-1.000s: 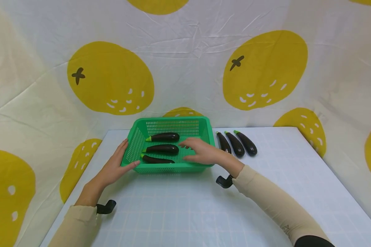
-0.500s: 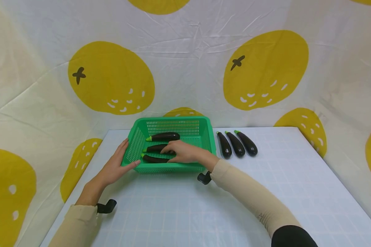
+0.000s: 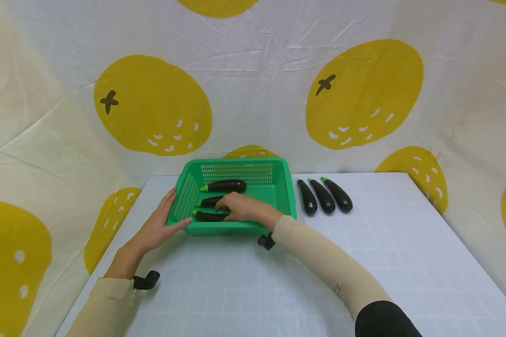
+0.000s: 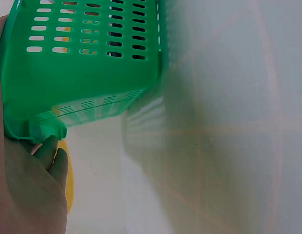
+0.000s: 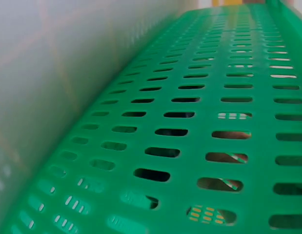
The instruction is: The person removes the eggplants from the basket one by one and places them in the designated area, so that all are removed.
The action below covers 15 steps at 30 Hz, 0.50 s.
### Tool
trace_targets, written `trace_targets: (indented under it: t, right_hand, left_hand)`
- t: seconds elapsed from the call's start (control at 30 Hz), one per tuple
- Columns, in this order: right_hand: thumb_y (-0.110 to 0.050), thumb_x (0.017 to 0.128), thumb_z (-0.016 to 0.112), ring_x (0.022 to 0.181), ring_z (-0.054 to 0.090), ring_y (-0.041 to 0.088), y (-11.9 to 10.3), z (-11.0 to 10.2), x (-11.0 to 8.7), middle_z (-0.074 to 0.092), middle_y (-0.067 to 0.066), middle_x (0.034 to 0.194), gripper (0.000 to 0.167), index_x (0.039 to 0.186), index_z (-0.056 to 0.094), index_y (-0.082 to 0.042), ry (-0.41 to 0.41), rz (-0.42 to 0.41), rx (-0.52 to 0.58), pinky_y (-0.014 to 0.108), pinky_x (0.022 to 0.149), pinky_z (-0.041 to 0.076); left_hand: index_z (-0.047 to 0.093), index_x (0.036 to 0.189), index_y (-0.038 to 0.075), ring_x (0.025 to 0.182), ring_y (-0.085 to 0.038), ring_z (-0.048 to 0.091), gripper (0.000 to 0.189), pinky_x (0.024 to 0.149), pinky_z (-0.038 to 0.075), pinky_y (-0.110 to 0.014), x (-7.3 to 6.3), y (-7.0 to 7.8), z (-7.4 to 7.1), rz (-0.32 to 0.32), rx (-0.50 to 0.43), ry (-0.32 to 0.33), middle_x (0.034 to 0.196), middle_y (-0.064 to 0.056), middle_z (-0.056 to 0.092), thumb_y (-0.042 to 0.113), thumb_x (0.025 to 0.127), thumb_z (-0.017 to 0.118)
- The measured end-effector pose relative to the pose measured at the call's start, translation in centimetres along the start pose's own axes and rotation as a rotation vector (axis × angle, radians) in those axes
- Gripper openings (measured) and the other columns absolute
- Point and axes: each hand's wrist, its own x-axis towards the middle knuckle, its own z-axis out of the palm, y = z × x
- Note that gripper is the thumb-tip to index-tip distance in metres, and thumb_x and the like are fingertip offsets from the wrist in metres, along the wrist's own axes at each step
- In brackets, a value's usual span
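In the head view a green plastic basket [image 3: 283, 187] stands at the back of the table, with three dark eggplants lying in it: a far eggplant [image 3: 227, 185], a middle eggplant [image 3: 206, 201] and a near eggplant [image 3: 207, 216]. My left hand [image 3: 157, 227] holds the basket's left near corner, thumb over the rim. Its fingers [image 4: 58, 165] bend at the rim in the left wrist view. Inside the basket, my right hand [image 3: 242, 207] grips the near eggplant with curled fingers, covering its thick end and part of the middle eggplant. In the right wrist view the basket wall [image 5: 199, 122] hides that hand.
Three more eggplants [image 3: 322, 195] lie side by side on the table, just right of the basket. A pale checked cloth covers the tabletop [image 3: 244, 281]. Behind it hangs a white curtain [image 3: 257, 93] with large yellow fruit prints.
My right hand has moved left and down inside the basket, from above its right part onto the near eggplant, its fingers closing around it. My left hand stays at the basket corner.
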Motion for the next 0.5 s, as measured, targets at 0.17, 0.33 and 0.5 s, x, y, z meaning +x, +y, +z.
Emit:
trace_targets:
  t: [0.17, 0.33, 0.5]
  right_hand:
    - [-0.011, 0.096, 0.073, 0.11, 0.066, 0.016, -0.01, 0.18, 0.12, 0.072, 0.004, 0.125, 0.032, 0.128, 0.072, -0.009, 0.005, 0.01, -0.021, 0.028, 0.092, 0.054]
    - [-0.012, 0.099, 0.069, 0.121, 0.064, 0.019, -0.09, 0.19, 0.08, 0.068, 0.005, 0.133, 0.033, 0.132, 0.07, -0.008, -0.026, 0.057, -0.046, 0.032, 0.099, 0.053]
    - [-0.012, 0.102, 0.064, 0.131, 0.057, 0.023, -0.13, 0.46, 0.21, 0.064, 0.006, 0.14, 0.037, 0.139, 0.064, -0.008, -0.083, 0.112, -0.071, 0.035, 0.107, 0.048]
  left_hand:
    - [0.004, 0.166, 0.014, 0.154, -0.042, 0.015, 0.102, 0.113, 0.022, -0.075, 0.08, 0.0, 0.09, 0.001, -0.006, -0.001, 0.173, -0.006, 0.001, 0.057, 0.095, 0.064]
    - [0.004, 0.166, 0.013, 0.154, -0.042, 0.015, 0.102, 0.113, 0.022, -0.075, 0.14, 0.04, 0.11, 0.001, -0.004, 0.0, 0.173, -0.006, 0.001, 0.057, 0.095, 0.064]
    - [0.004, 0.166, 0.014, 0.154, -0.042, 0.015, 0.103, 0.113, 0.022, -0.075, 0.11, 0.11, 0.12, -0.003, -0.008, 0.0, 0.173, -0.005, 0.001, 0.057, 0.095, 0.064]
